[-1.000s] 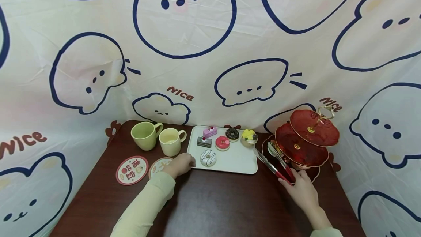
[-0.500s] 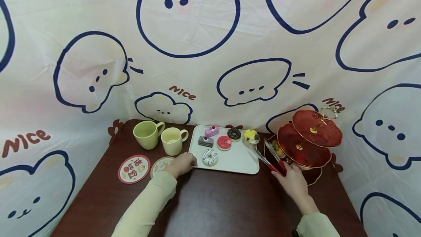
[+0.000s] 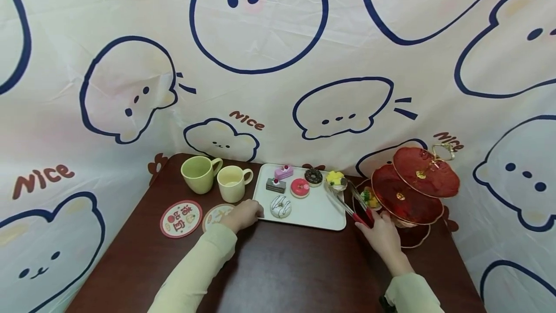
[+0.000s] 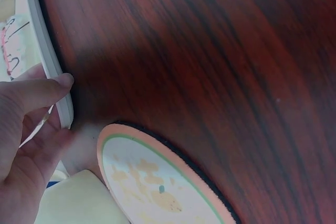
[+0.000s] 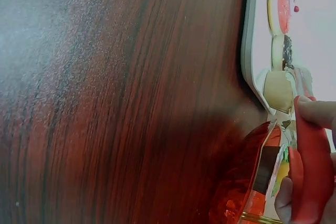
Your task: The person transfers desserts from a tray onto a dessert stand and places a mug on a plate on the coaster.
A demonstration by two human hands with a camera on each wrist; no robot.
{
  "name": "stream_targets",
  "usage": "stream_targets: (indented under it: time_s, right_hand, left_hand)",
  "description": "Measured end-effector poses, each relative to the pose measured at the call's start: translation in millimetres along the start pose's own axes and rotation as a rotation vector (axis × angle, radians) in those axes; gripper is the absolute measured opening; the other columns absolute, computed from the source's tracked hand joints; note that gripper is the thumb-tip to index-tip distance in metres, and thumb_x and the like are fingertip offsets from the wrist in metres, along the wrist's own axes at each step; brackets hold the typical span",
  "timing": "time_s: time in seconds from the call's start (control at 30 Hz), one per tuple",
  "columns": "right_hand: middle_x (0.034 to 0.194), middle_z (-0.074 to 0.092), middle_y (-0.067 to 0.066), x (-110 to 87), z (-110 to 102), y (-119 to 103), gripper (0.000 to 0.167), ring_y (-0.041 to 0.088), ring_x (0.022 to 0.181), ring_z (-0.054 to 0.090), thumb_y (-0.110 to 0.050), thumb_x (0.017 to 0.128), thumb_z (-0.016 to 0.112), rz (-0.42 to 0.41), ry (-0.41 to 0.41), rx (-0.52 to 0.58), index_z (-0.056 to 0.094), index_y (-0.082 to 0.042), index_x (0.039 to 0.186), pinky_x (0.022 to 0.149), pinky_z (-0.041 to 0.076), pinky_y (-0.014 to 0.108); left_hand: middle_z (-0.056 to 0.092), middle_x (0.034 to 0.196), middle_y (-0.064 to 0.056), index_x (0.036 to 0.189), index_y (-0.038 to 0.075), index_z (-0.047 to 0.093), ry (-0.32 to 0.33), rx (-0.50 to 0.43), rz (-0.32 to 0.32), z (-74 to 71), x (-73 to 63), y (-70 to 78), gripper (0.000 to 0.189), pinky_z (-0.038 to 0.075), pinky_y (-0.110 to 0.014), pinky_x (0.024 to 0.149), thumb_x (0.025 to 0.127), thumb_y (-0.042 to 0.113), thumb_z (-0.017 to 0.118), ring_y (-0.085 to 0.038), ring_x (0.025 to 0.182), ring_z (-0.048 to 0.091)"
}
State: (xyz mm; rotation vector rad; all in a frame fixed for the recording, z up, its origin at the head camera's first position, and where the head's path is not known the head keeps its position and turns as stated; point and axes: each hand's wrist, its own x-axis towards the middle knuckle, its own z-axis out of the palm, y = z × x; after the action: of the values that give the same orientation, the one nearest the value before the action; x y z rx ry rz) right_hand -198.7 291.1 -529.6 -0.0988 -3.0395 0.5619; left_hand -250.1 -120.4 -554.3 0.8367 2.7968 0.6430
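Note:
My left hand holds the front left corner of a white tray; in the left wrist view the thumb lies over the tray's rim. In my right hand are tongs with red handles, gripped between thumb and fingers. The tongs' spread metal arms reach to the tray's right end, their tips on either side of a yellow-topped cupcake. Also on the tray are a white striped donut, a pink donut, a chocolate donut and two small cake slices.
A red tiered stand with gold rims is at the right, a yellow-and-green pastry on its lowest tier. Left of the tray are a green mug, a cream mug and two round coasters. A patterned cloth hangs behind.
My right hand has moved left, bringing the tongs from over the stand's lowest tier to the cupcake. The left hand stays at the tray corner. The head view has shifted slightly.

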Motion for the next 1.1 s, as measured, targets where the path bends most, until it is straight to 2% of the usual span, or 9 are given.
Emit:
stream_targets:
  time_s: [0.13,0.3,0.57,0.8,1.1]
  right_hand:
    - [0.124,0.051,0.042,4.7,2.5,-2.2,0.074,0.055,0.109,0.055,-0.034,0.091,0.076,0.0,-0.006,0.011,0.05,0.016,0.139,0.094,0.046,0.066]
    - [0.132,0.049,0.042,11.0,4.2,-4.1,0.074,0.056,0.12,0.05,-0.035,0.093,0.074,0.008,-0.019,0.026,0.049,0.016,0.14,0.1,0.043,0.066]
    - [0.138,0.043,0.044,16.9,7.7,-6.0,0.073,0.059,0.124,0.046,-0.033,0.094,0.073,0.027,-0.035,0.002,0.047,0.017,0.141,0.099,0.043,0.067]
    - [0.134,0.047,0.042,15.9,6.4,-5.8,0.071,0.058,0.122,0.047,-0.029,0.094,0.073,0.013,-0.023,0.0,0.047,0.017,0.14,0.097,0.044,0.067]
    - [0.129,0.052,0.038,12.3,5.3,-9.7,0.066,0.054,0.117,0.052,-0.028,0.094,0.074,0.001,-0.025,-0.005,0.051,0.014,0.14,0.092,0.047,0.066]
  left_hand:
    - [0.074,0.083,-0.002,0.082,0.006,0.079,-0.005,-0.001,0.0,-1.3,-0.1,0.7,0.02,0.058,-0.036,0.075,0.08,-0.012,0.071,-0.022,0.082,0.07]
    - [0.074,0.083,-0.003,0.082,0.006,0.079,-0.001,0.002,0.0,-0.9,0.9,2.0,0.02,0.057,-0.036,0.075,0.079,-0.013,0.071,-0.022,0.082,0.07]
    - [0.074,0.081,-0.005,0.081,0.004,0.078,-0.011,-0.021,-0.012,-2.1,-0.8,3.6,0.02,0.057,-0.037,0.074,0.079,-0.013,0.068,-0.022,0.081,0.07]
    - [0.074,0.082,-0.005,0.082,0.004,0.078,-0.002,0.0,-0.002,-2.8,0.3,4.3,0.019,0.057,-0.037,0.075,0.079,-0.013,0.07,-0.021,0.081,0.07]
    - [0.074,0.081,-0.004,0.08,0.004,0.077,-0.009,-0.023,-0.011,-2.4,-1.7,4.4,0.019,0.057,-0.036,0.073,0.08,-0.013,0.068,-0.02,0.079,0.068]
